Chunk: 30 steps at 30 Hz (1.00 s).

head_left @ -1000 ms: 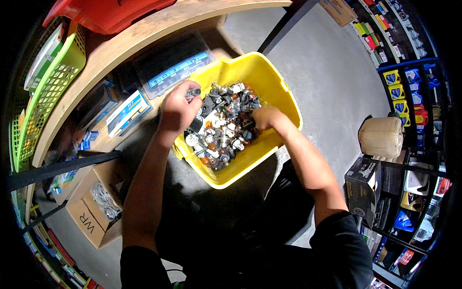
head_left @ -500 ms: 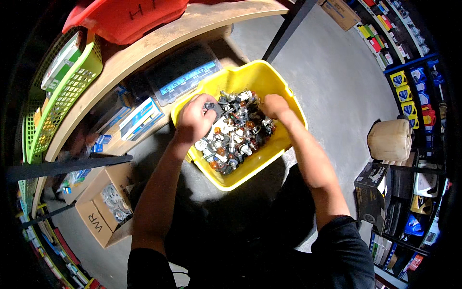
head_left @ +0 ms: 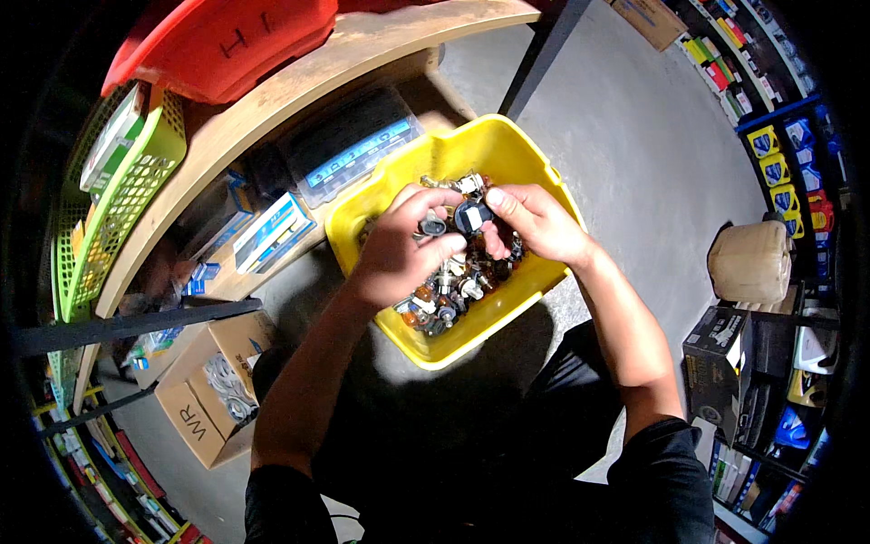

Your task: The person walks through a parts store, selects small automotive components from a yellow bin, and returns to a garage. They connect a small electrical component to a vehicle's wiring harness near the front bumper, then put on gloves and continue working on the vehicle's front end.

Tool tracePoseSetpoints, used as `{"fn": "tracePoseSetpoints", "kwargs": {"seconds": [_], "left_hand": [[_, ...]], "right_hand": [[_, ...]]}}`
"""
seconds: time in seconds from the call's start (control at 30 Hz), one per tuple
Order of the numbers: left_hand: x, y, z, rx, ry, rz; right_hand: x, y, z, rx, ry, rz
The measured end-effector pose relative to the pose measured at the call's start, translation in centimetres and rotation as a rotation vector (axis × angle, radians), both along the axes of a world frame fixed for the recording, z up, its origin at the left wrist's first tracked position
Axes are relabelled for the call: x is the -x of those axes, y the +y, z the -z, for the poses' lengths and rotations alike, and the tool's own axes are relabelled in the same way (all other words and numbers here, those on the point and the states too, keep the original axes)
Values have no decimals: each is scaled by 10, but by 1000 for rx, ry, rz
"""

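A yellow plastic bin (head_left: 535, 154) stands in front of me with a heap of small vehicle light bulbs (head_left: 444, 304) in it, some clear, some amber, several with white or dark bases. Over the heap, my left hand (head_left: 403, 245) curls around dark grey bulb bases (head_left: 432, 224), partly hidden by its fingers. My right hand (head_left: 539, 222) pinches a black round bulb base (head_left: 471, 216) with a pale square on its face. Both hands are close together, and the black piece sits between their fingertips.
On the left, a wooden shelf (head_left: 381, 50) carries a red bin (head_left: 217, 54) and a green basket (head_left: 136, 199). Below are a clear-lidded case (head_left: 353, 145) and a cardboard box (head_left: 204, 408). To the right are a beige jug (head_left: 750, 263), a black box (head_left: 716, 363) and stocked shelves.
My right hand has lifted out of the heap with the black round bulb base and moved left. My left hand has shifted slightly right, its fingers opening more around the grey bases.
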<state>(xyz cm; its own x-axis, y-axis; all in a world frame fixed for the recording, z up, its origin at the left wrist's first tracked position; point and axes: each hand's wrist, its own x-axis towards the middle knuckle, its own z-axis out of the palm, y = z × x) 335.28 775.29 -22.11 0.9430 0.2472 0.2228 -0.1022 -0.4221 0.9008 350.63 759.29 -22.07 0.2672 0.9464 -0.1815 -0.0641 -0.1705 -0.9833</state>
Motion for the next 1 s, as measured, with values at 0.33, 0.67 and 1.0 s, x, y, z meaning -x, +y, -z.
{"fn": "tracePoseSetpoints", "kwargs": {"seconds": [0.33, 0.67, 1.0], "left_hand": [[-4, 0, 7, 27, -215, 27], [-1, 3, -7, 154, -214, 131], [3, 6, -14, 98, -228, 153]], "right_hand": [[37, -4, -26, -91, -16, 109], [49, -9, -28, -147, -38, 136], [55, -8, -35, -197, -181, 137]]}}
